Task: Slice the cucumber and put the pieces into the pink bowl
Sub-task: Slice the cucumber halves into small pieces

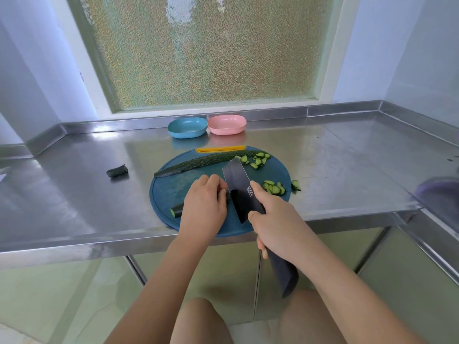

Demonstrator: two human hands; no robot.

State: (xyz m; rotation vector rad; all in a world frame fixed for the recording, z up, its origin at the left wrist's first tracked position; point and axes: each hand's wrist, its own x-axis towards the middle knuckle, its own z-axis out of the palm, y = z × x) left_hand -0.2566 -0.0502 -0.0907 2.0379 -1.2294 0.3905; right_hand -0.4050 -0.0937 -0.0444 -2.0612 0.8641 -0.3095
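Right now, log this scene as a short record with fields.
left hand: holds cucumber piece on cutting board
right hand: grips knife, blade beside left hand
cucumber half: uncut, board's far side
slices: two heaps right of blade
pink bowl: behind board, no slices visible
blue bowl: left of pink bowl
cucumber end: on counter, off board

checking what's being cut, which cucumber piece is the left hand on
The short piece at the board's near-left, its cut end showing beside the left hand. The long half and the stub on the counter lie untouched.
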